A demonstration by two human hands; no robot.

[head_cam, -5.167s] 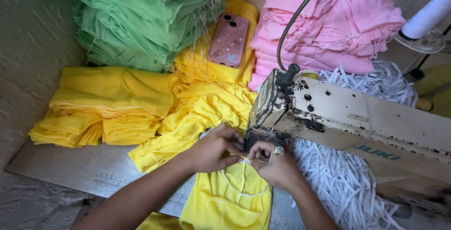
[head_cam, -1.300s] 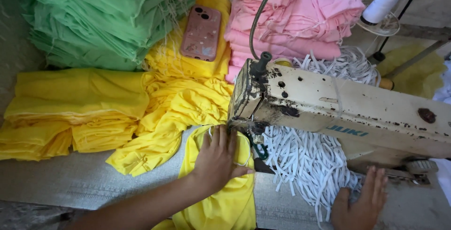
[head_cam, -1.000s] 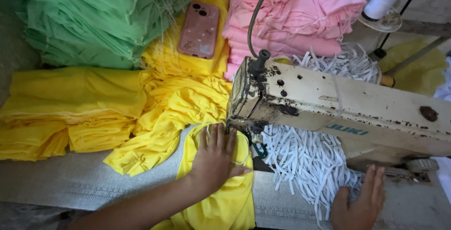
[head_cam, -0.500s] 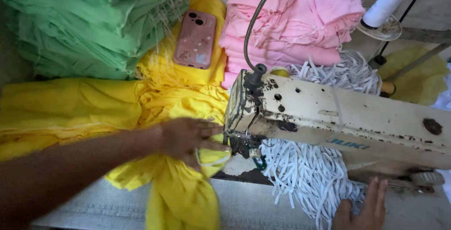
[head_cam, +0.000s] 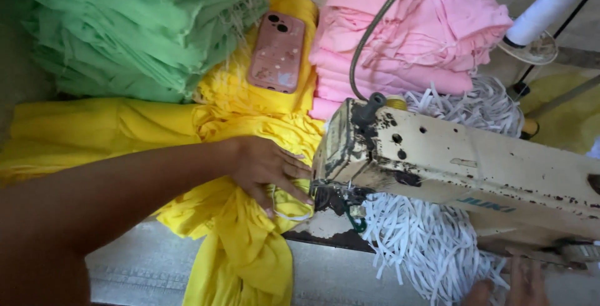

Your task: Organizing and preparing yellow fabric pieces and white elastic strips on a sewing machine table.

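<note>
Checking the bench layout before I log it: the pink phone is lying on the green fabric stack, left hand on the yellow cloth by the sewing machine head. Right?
Not quite. In the head view the pink phone lies on the yellow fabric pile, between the green fabric stack and the pink stack. The rest holds: the left hand is on the yellow cloth by the cream sewing machine head.

Grey table (head_cam: 144, 268): sewing machine (head_cam: 462, 168), green (head_cam: 125, 25), yellow (head_cam: 94, 131), pink (head_cam: 412, 25) fabric stacks.
</note>
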